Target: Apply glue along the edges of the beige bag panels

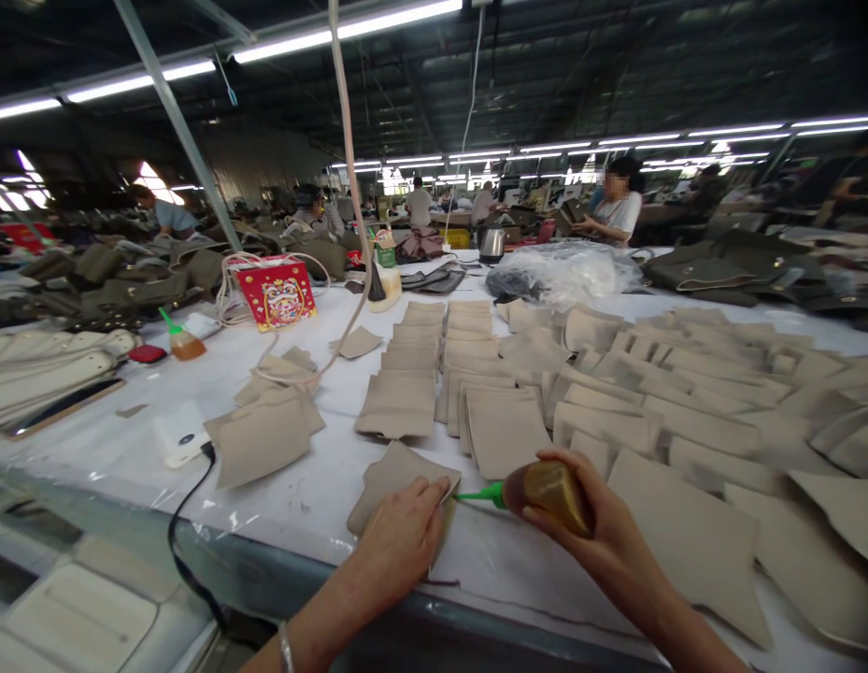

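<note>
Bottle (554, 494): amber and tilted nearly flat above the table's front edge, clamped in a person's right hand (593, 509), its green nozzle (484, 495) pointing left at a beige piece.
Piece (395, 472): on the table under the left hand (405, 523), whose fingers lie together by the nozzle tip; from where I stand, I cannot tell whether the thumb pinches.
Stacks (395, 404): beige rows crowd the space beyond both hands and spread right, past the right forearm.
Cord (346, 121): drops from overhead and loops across the view onto the left pile (262, 439).
Left side: a white device (182, 435) trails a black cable (173, 533) over the edge; behind sit a second bottle (187, 346), green-tipped, and a red bag (280, 292).
Far end: a kettle (491, 245) stands beside crumpled plastic (580, 271).
Table (321, 505): white-topped, scuffed, glossy along its front edge.
Room: a dark-roofed workshop under tube lights (349, 30), where a co-worker in white (621, 215) handles dark material and heaps (118, 271) of it flank the table.
</note>
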`<state>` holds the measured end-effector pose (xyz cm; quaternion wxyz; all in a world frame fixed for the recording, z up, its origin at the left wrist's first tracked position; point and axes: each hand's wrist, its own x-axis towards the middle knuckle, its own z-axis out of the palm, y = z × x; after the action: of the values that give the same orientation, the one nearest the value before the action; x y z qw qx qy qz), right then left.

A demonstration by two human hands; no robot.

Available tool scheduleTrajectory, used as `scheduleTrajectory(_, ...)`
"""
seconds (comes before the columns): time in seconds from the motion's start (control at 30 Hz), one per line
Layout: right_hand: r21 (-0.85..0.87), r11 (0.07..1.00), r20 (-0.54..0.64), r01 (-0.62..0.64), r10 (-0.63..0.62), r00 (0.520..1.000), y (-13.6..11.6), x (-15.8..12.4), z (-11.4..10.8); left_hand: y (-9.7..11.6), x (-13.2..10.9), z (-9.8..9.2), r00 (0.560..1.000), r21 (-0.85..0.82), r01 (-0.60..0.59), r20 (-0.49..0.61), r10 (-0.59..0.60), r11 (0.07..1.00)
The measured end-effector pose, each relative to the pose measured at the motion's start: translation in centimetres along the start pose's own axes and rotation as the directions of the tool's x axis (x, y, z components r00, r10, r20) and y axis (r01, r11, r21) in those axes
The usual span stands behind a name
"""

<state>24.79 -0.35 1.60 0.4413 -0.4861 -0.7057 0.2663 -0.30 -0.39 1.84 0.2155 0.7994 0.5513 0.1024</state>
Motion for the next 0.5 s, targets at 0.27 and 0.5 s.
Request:
scheduleTrajectory(0.27, -0.024, 0.997, 0.028, 0.070, -0.070, 0.997, 0.61, -0.19, 0.09, -0.24, 0.29, 0.17, 1.000, 0.003, -0.009, 0.004, 0.009, 1.000)
scheduleTrajectory(0.5, -0.030, 0.999, -0.039, 0.022, -0.023, 0.999, 0.88, 0.12, 0.10, -0.03, 0.13, -0.02, 1.000, -0.005, 0.012, 0.012, -0.012, 1.000)
